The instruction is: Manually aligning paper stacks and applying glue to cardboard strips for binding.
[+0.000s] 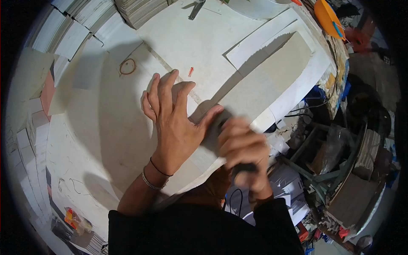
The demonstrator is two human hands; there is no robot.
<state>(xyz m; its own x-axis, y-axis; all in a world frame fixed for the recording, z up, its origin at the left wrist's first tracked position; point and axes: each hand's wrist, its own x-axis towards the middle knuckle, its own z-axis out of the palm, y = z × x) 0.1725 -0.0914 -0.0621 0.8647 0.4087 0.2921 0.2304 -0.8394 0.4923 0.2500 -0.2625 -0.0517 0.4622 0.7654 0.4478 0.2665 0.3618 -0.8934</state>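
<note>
A long grey board point(272, 78), perhaps a stack of sheets, lies slantwise on the pale table and throws a shadow along its left side. My left hand point(174, 117) is open near its lower end, fingers spread and curved over the table, the thumb reaching to the board's edge. Close beside that thumb, my right hand point(244, 146) is blurred by motion. Its fingers are closed round a dark tool point(245, 168), whose black end shows below the fist. Hand and blur hide the rest of the tool, so its kind is unclear.
A rubber band point(127, 66) and a small red scrap point(191, 71) lie on the table. Paper stacks point(72, 38) line the left and far left. White sheets point(255, 46) lie beside the board. An orange bowl point(328, 19) stands far right, above a cluttered floor with a metal frame point(314, 174).
</note>
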